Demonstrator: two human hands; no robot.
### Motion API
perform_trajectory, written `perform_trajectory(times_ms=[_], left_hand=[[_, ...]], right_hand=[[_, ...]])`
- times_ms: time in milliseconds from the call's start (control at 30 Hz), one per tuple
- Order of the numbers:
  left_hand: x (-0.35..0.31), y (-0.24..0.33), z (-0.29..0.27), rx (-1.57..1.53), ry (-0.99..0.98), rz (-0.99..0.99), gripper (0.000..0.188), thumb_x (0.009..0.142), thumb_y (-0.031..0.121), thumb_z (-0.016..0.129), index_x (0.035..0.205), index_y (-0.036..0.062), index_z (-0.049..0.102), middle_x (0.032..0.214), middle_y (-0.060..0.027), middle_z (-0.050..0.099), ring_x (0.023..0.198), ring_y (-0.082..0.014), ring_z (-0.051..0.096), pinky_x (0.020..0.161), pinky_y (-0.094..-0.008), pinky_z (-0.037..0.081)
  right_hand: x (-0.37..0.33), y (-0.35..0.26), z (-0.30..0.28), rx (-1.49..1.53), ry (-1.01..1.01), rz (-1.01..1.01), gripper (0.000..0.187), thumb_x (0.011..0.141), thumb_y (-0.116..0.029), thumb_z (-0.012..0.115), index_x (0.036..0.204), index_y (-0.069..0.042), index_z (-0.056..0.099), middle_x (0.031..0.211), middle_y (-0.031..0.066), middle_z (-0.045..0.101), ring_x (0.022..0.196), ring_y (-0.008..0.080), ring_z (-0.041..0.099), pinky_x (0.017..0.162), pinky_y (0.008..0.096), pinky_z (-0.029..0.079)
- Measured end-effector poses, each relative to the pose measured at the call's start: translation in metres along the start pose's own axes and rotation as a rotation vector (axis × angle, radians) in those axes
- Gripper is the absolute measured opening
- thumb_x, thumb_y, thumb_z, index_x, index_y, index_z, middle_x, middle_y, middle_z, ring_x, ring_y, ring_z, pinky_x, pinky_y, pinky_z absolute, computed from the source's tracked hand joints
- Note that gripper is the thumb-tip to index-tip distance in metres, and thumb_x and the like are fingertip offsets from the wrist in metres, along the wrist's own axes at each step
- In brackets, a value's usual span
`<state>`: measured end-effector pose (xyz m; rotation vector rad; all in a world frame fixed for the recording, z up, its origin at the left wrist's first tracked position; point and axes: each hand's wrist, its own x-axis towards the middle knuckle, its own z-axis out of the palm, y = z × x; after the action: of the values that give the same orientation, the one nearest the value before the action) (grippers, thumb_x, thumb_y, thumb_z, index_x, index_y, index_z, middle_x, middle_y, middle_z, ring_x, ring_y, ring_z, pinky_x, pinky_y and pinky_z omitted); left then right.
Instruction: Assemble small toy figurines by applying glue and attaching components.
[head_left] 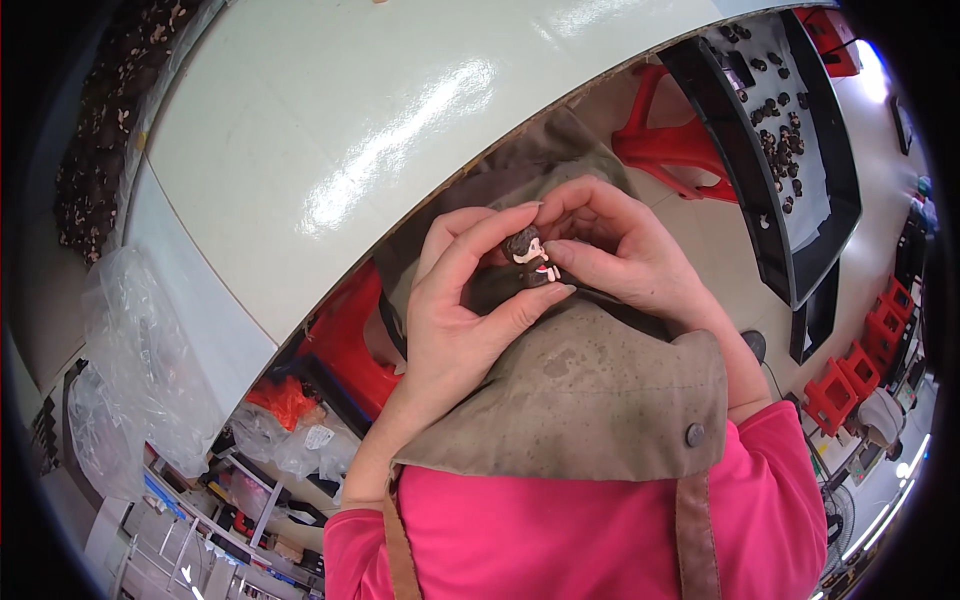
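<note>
A small figurine (531, 256) with dark brown hair, a pale face and a dark body with a bit of red is held between my two hands, above my brown apron. My left hand (467, 285) grips it from the left, thumb below and fingers curled over the top. From the right, the thumb and bent fingers of my right hand (620, 243) close against its face side. Part of the figurine is hidden behind my fingers.
A glossy white table (250, 130) spreads ahead and left, with a heap of dark figurines (110, 130) and clear plastic bags (150, 360) at its left. To the right stand a red stool (675, 140) and a black tray (735, 170) holding many small dark pieces (785, 150).
</note>
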<state>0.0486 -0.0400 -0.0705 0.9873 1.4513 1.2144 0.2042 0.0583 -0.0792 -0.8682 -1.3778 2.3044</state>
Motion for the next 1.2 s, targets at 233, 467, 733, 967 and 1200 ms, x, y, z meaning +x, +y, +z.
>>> perform_trajectory(times_ms=[233, 467, 733, 967, 1200], left_hand=[[0.0007, 0.0006, -0.0022, 0.011, -0.028, -0.003, 0.058, 0.069, 0.0, 0.075, 0.123, 0.0023, 0.054, 0.111, -0.0041, 0.044, 0.105, -0.0143, 0.049, 0.094, -0.0284, 0.041], [0.0011, 0.0028, -0.0016, 0.012, -0.022, -0.004, 0.057, 0.07, 0.001, 0.075, 0.123, 0.003, 0.054, 0.11, -0.0035, 0.044, 0.104, -0.0137, 0.049, 0.094, -0.0278, 0.04], [-0.0009, 0.0001, -0.0007, 0.022, 0.028, 0.034, 0.054, 0.068, 0.008, 0.078, 0.119, 0.0075, 0.059, 0.098, -0.004, 0.048, 0.089, -0.0129, 0.05, 0.08, -0.0236, 0.044], [-0.0002, 0.0002, -0.0011, 0.019, 0.026, 0.028, 0.054, 0.069, 0.009, 0.078, 0.119, 0.0072, 0.059, 0.097, -0.0034, 0.048, 0.089, -0.0126, 0.05, 0.08, -0.0234, 0.044], [-0.001, -0.0013, -0.0028, 0.059, 0.021, 0.05, 0.055, 0.068, 0.011, 0.079, 0.12, 0.0069, 0.059, 0.095, -0.0032, 0.047, 0.088, -0.0123, 0.049, 0.079, -0.0232, 0.043]], right_hand=[[0.0021, -0.0013, 0.0002, -0.005, -0.015, 0.012, 0.023, 0.086, 0.0, 0.056, 0.108, 0.0, 0.05, 0.098, 0.0046, 0.058, 0.091, 0.0096, 0.056, 0.08, 0.0239, 0.046], [0.0013, -0.0029, 0.0007, -0.017, -0.023, 0.013, 0.024, 0.086, 0.0, 0.056, 0.109, 0.001, 0.05, 0.099, 0.0045, 0.058, 0.091, 0.0093, 0.056, 0.081, 0.0238, 0.045], [-0.0016, -0.0018, 0.0027, -0.03, -0.049, 0.032, 0.026, 0.086, -0.002, 0.057, 0.11, 0.001, 0.05, 0.101, 0.0036, 0.055, 0.092, 0.0087, 0.054, 0.082, 0.0235, 0.045], [-0.0006, -0.0031, 0.0028, -0.048, -0.068, 0.058, 0.026, 0.085, -0.002, 0.058, 0.11, 0.001, 0.05, 0.101, 0.0037, 0.056, 0.092, 0.0091, 0.054, 0.082, 0.0238, 0.044], [-0.0016, -0.0029, 0.0033, -0.08, -0.091, 0.083, 0.028, 0.085, -0.003, 0.058, 0.111, 0.001, 0.05, 0.101, 0.0039, 0.056, 0.093, 0.0099, 0.054, 0.084, 0.0249, 0.044]])
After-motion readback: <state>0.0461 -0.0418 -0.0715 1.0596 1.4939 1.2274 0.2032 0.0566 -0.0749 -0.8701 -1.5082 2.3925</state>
